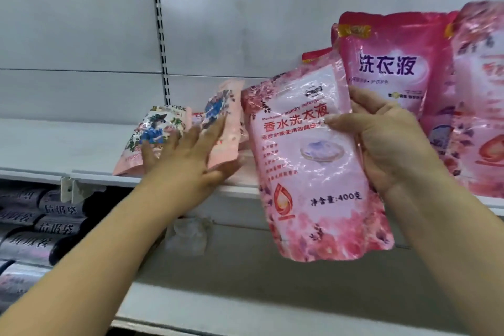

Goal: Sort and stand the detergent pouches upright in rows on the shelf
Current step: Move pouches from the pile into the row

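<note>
**A:** What is each hand doing?

**B:** The right hand [387, 142] grips a pale pink pouch [313, 166] by its right edge, thumb across the front and fingers curled round behind. The pouch hangs in the air in front of the shelf [68, 144], slightly tilted, its bottom edge below the shelf lip. Its front carries a white panel with red Chinese lettering and "400" printed low down.

**A:** And the left?

**B:** The left hand [188, 155] is spread, fingers straight and apart, pressing against two small floral pouches [174, 133] at the front of the shelf. It clasps nothing. Both pouches lean back rather than stand straight: the left one shows a figure in blue among flowers, and the right one, taller and pinker, rests partly behind the fingertips.

**A:** Anything standing properly on that shelf?

**B:** To the right, yes. A magenta pouch [392, 68] with large dark characters stands upright against the white back panel [81, 22]. Just beside it, at the frame's right edge, is another pink pouch [480, 106], blurred. A red-topped pack [317, 56] peeks out behind the held pouch; I cannot tell what it is.

**A:** What does the shelf below hold?

**B:** At the left, dark rolls with white characters [41, 224], stacked lying down. Near the middle sits a crumpled bit of clear plastic [191, 234].
</note>
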The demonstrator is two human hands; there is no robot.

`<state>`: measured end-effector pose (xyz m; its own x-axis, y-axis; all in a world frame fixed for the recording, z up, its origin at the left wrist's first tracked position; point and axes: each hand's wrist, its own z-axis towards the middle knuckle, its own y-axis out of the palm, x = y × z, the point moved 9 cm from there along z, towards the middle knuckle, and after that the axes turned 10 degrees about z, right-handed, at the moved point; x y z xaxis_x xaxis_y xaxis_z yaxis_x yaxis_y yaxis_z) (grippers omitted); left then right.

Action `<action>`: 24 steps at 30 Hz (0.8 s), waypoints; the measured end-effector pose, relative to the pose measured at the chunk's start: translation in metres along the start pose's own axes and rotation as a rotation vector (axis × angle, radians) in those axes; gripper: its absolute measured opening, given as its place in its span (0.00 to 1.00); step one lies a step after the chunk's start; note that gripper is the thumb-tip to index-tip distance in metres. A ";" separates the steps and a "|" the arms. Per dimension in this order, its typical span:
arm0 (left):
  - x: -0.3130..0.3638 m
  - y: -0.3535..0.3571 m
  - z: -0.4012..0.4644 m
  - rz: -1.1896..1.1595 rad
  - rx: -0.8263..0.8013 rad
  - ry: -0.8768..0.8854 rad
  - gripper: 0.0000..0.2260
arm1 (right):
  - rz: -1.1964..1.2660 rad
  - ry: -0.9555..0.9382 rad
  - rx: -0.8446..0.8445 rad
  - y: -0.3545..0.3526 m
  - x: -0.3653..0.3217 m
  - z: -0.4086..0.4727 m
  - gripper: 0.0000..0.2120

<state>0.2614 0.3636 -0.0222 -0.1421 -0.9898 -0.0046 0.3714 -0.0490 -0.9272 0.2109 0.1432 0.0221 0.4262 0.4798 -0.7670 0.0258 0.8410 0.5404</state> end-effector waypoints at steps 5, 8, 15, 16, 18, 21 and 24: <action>0.007 0.016 0.012 0.158 -0.253 0.098 0.29 | -0.065 -0.151 -0.089 0.009 -0.042 -0.002 0.19; 0.011 0.018 0.022 0.156 -0.357 0.145 0.36 | -0.131 -0.294 -0.144 0.025 -0.064 0.004 0.20; 0.018 0.021 0.027 0.144 -0.416 0.186 0.44 | -0.305 -0.581 -0.178 0.055 -0.065 0.017 0.21; 0.017 0.024 0.026 0.108 -0.400 0.173 0.43 | -0.322 -0.556 -0.156 0.050 -0.051 0.021 0.20; 0.014 0.028 0.025 0.056 -0.365 0.152 0.41 | -0.334 -0.476 -0.095 0.036 -0.025 0.028 0.18; 0.013 0.030 0.024 0.035 -0.331 0.139 0.34 | -0.370 -0.366 -0.075 0.020 -0.004 0.035 0.19; 0.014 0.031 0.025 0.077 -0.324 0.133 0.31 | -0.583 -0.194 -0.202 0.026 0.026 0.037 0.23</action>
<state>0.2940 0.3447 -0.0416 -0.2514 -0.9619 -0.1077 0.0785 0.0907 -0.9928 0.2557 0.1683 0.0290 0.5498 -0.1085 -0.8282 0.1399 0.9895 -0.0368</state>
